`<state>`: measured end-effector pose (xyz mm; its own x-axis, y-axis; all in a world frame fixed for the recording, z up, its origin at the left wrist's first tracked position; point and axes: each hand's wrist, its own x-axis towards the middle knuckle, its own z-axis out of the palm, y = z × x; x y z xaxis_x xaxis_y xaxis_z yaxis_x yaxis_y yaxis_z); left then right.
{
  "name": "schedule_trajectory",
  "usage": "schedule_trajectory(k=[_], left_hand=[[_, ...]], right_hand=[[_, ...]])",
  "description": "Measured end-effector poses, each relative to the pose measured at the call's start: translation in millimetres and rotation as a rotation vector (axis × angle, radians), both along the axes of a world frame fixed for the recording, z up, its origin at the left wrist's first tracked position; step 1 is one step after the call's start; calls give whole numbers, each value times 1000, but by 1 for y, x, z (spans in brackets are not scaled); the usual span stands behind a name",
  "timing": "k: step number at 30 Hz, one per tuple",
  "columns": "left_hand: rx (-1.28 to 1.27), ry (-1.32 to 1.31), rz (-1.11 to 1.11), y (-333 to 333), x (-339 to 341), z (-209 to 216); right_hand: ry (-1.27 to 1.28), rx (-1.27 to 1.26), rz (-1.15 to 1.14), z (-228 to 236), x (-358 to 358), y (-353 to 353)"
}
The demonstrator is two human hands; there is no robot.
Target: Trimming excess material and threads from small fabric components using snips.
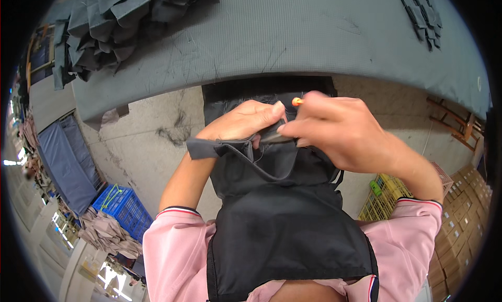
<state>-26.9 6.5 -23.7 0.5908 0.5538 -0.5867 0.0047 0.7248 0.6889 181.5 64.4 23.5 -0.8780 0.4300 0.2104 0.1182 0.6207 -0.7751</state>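
My left hand (243, 119) is closed on a dark grey sewn fabric piece (204, 148), thumb on top, above my lap. A strip of the piece sticks out to the left and a loop of it hangs down toward my apron. My right hand (334, 126) is closed on a small tool with an orange end (297, 101); the fingers hide most of it, so its exact kind is unclear. The fingertips of my right hand meet the fabric close to my left thumb. A pale, thin part (274, 137) shows just below them, slightly blurred.
A table under grey cloth (293, 35) spans the far side, bearing a heap of grey fabric pieces (112, 19) at left and a smaller bundle (422, 17) at right. Blue crate (124, 208) at left; yellow basket (384, 197), wooden stool (457, 119) and cartons (463, 218) at right.
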Motion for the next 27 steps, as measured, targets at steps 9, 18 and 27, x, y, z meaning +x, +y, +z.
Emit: schedule_trajectory(k=[9,18,27], left_hand=[[454,152,587,-6,28,7],[78,105,704,-16,39,-4],[249,206,965,-16,50,-3]], right_hand=[[-8,-156,-457,-45,15,-48],[179,-628,-651,-64,-18,-14],[-117,-50,-696,-26,-9,-42]])
